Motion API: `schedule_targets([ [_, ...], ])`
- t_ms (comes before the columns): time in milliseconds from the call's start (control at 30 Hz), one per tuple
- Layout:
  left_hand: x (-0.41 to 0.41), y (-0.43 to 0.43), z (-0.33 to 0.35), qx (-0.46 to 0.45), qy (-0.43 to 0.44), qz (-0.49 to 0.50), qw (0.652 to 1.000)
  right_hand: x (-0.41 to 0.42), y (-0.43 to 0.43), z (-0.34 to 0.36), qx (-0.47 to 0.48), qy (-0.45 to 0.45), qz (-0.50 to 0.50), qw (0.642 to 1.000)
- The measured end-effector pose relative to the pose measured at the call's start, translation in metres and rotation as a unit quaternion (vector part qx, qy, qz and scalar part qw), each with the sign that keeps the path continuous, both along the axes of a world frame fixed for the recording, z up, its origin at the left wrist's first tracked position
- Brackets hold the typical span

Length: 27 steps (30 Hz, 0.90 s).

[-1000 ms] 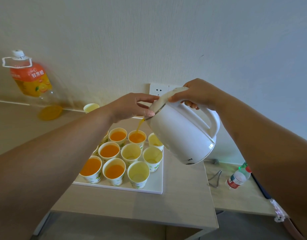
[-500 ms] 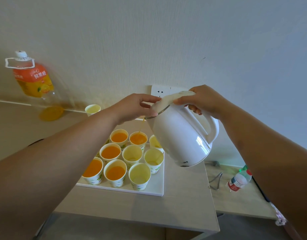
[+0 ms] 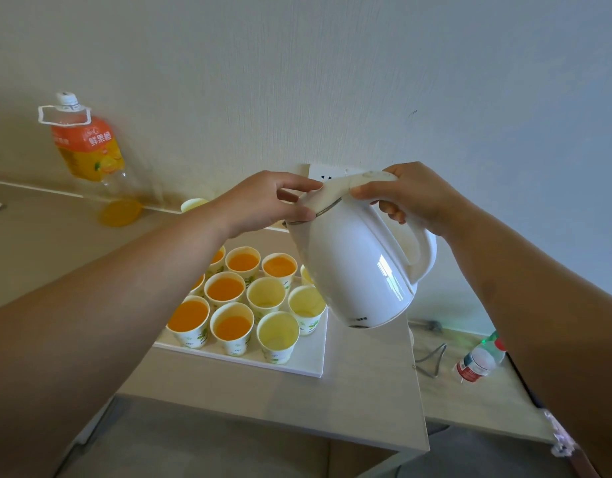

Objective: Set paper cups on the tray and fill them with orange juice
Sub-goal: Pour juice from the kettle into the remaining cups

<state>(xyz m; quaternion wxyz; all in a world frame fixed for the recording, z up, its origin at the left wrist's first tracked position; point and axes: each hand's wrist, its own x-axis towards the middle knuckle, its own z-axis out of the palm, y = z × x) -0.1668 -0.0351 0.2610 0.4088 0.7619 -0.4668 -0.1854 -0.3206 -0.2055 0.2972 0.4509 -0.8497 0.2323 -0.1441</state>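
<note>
Plain pale wall [image 3: 332,63] across the upper frame, a socket [image 3: 320,172] at its centre; below, a light wooden table [image 3: 263,401]. On the table, lower centre, a white tray [image 3: 311,360] crowded with paper cups [image 3: 265,294].

Setting out looks finished, bar one stray cup [image 3: 193,204] standing off the tray by the wall, centre left. Filling judged a little past halfway: seven filled cups [image 3: 225,289] showing orange on the tray's left side (two half hidden by the left forearm [image 3: 125,288]), against four empty cups [image 3: 278,334] with pale insides on its right side, one mostly behind the kettle. To do, by this reckoning: those four, perhaps the stray too.

Held in the air over the tray's right edge, centre frame: a white kettle [image 3: 359,270], glossy, plastic-looking, tipped with the spout toward the left, a thin dark gap showing under the lid. No stream visible at the spout. Gripped by the right hand [image 3: 411,194], fingers curled round the handle, thumb on the lid's rear. Steadied by the left hand [image 3: 263,201], thumb and fingers pinching the lid's front edge near the spout.

Upper left, a large juice bottle [image 3: 87,146], orange only at the bottom. Lower right, a small water bottle [image 3: 478,360].
</note>
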Motion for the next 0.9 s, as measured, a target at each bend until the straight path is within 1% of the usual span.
schedule_targets([
  [267,-0.016,0.015,-0.010,0.005,0.022,0.002,1.000,-0.012,0.014,-0.002,-0.002,0.032,0.013,0.999],
  [500,-0.021,0.031,-0.014,0.006,0.053,-0.018,0.998,-0.015,0.031,-0.007,-0.009,0.046,0.003,0.999],
  [600,-0.023,0.037,-0.017,0.010,0.051,-0.021,0.998,-0.016,0.038,-0.008,-0.028,0.052,0.004,0.998],
  [900,-0.019,0.049,-0.030,0.008,0.091,-0.032,0.995,-0.012,0.052,-0.014,-0.047,0.063,-0.002,0.997],
])
